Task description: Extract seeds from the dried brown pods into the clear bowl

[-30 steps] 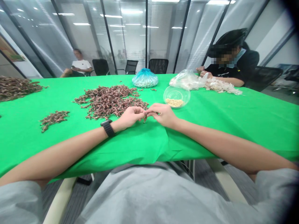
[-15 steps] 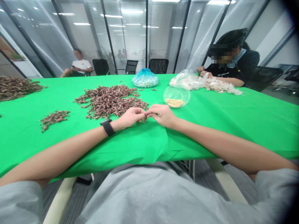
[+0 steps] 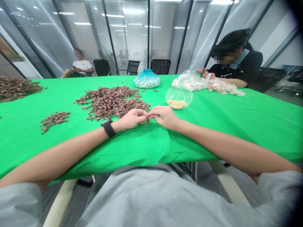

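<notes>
Between my two hands hangs one small, dark brown, shrivelled dried piece (image 3: 147, 122), its thin end pointing down; its exact kind is too small to tell. My left hand (image 3: 133, 119), with a black watch on the wrist, is closed in a pinch on its left side. From the right, my right hand (image 3: 166, 117) pinches the same piece, and the fingertips of both hands nearly meet. Just behind my left hand spreads a large heap of similar dried brown pieces (image 3: 110, 101). A clear round bowl (image 3: 187, 98) holding small yellowish bits (image 3: 176, 104) stands beyond my right hand.
A smaller pile (image 3: 55, 119) and a bigger heap (image 3: 16, 88) of brown pieces lie left on the green cloth (image 3: 137, 145). Farther back are a tied blue-and-clear bag (image 3: 147, 79) and a clear plastic bag (image 3: 189, 80) beside pale flakes (image 3: 226, 85). Two other people sit beyond.
The dried piece hangs slightly lower and straighter between my fingertips. Both hands keep nearly the same place and their pinch.
</notes>
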`<state>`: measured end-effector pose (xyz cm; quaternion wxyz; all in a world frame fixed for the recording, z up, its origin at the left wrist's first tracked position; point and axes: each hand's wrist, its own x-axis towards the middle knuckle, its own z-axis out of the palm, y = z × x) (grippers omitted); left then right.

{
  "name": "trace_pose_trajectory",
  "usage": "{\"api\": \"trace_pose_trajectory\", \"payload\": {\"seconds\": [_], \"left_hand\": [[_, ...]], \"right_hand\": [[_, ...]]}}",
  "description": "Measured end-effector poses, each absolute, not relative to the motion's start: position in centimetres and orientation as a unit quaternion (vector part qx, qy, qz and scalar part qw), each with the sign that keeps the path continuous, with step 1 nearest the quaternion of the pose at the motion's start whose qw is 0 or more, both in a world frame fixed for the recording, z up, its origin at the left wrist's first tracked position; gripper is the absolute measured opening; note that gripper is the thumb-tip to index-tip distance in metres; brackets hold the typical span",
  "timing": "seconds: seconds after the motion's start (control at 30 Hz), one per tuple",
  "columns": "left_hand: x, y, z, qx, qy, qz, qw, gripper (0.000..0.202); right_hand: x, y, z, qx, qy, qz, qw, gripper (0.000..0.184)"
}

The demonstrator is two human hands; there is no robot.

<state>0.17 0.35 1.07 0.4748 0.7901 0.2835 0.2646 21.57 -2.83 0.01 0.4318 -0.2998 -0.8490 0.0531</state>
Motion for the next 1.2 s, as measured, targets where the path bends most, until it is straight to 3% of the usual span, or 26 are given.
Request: {"api": "trace_pose_trajectory", "payload": {"seconds": [0.1,0.47,0.7,0.93,1.2], "left_hand": [[0.2,0.5,0.7,0.787,0.273,0.270,0.483,0.018],[0.5,0.3,0.2,0.779,0.279,0.326,0.457,0.028],[0.7,-0.5,0.6,0.805,0.274,0.367,0.376,0.025],[-0.2,-1.0,1.5,0.912,0.211,0.319,0.150,0.009],[-0.8,-0.6,1.8,0.954,0.064,0.247,-0.158,0.021]], "right_hand": [[21.4,-3.0,0.0,-0.319,-0.830,0.091,0.449,0.025],[20.5,-2.5,-0.3,-0.376,-0.647,0.423,0.512,0.021],[20.4,-3.2,0.4,-0.373,-0.581,0.514,0.509,0.039],[21.0,-2.8,0.1,-0.374,-0.523,0.621,0.449,0.030],[21.8,-2.7,0.7,-0.372,-0.538,0.663,0.364,0.012]]}}
